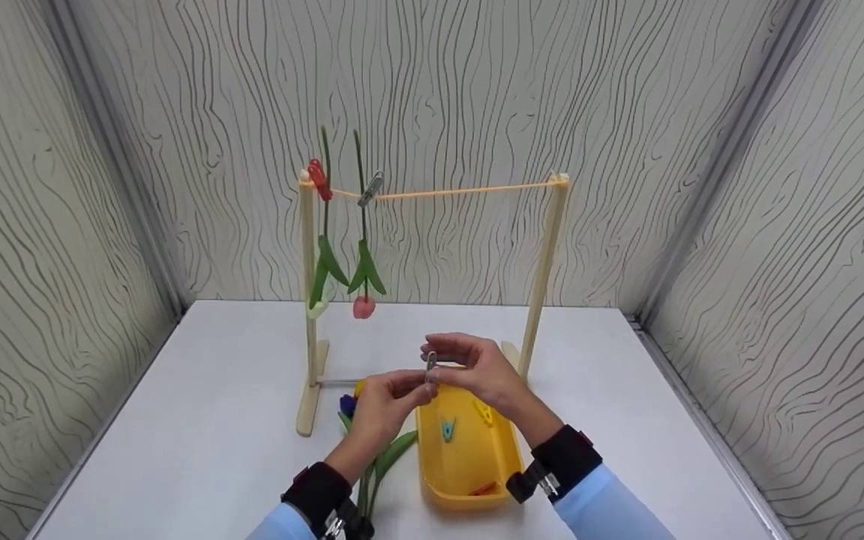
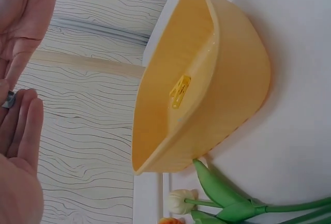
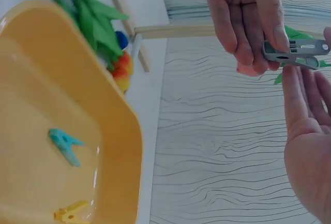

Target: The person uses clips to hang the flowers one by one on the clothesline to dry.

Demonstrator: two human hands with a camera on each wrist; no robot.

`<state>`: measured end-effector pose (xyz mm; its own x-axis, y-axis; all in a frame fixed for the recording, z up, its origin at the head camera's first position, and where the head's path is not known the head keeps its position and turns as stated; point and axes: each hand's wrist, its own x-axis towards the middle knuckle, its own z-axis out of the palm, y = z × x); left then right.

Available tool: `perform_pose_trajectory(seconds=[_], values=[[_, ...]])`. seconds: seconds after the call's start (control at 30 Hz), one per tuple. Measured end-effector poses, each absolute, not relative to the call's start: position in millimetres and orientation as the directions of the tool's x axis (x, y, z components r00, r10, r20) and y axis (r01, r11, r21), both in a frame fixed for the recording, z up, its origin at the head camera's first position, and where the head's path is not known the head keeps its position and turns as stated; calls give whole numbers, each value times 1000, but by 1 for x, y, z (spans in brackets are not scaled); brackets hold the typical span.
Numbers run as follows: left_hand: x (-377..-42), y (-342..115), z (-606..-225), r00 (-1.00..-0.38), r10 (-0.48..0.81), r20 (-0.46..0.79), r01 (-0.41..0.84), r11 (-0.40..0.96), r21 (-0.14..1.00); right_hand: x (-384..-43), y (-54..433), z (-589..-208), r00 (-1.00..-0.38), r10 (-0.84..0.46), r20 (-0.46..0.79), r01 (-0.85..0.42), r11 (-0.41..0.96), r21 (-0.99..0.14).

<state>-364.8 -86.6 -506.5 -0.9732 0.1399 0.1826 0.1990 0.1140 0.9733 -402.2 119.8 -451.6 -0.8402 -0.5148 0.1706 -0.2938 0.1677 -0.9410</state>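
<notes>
Both hands meet over the yellow bin (image 1: 469, 480) with a grey clothespin (image 3: 295, 52) between them. My left hand (image 1: 387, 409) pinches one end of it between thumb and fingers. My right hand (image 1: 488, 375) has its thumb and fingertips at the other end. In the bin lie a teal clothespin (image 1: 448, 430), a yellow clothespin (image 1: 483, 411) and a red one (image 1: 484, 489). Artificial tulips (image 2: 238, 208) lie on the table left of the bin, partly hidden behind my left arm.
A wooden frame (image 1: 544, 277) stands behind, an orange string (image 1: 469, 191) across its top. From it hang, upside down, a white tulip (image 1: 318, 308) under a red clothespin (image 1: 319, 180) and a pink tulip (image 1: 364, 307) under another grey clothespin (image 1: 371, 188).
</notes>
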Motion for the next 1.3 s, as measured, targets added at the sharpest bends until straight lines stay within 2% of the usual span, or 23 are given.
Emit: perform_pose_trajectory(seconds=[0.5, 0.67, 0.87, 1.17, 1.3], values=[[-362, -94, -491, -959, 201, 199, 225, 118, 967, -398, 116, -429, -856, -505, 107, -264, 252, -931], [-363, -96, -487, -961, 202, 191, 210, 75, 975, -395, 110, -423, -859, -490, 150, -300, 245, -922], [-365, -97, -481, -950, 217, 223, 238, 48, 970, -394, 103, -421, -895, -403, 194, -298, 215, -930], [-367, -99, -478, -946, 212, 244, 266, 81, 961, -397, 99, -419, -892, -372, 257, -346, 195, -918], [-369, -103, -476, -925, 266, 271, 318, 151, 936, -400, 102, -417, -887, -361, 289, -374, 192, -907]])
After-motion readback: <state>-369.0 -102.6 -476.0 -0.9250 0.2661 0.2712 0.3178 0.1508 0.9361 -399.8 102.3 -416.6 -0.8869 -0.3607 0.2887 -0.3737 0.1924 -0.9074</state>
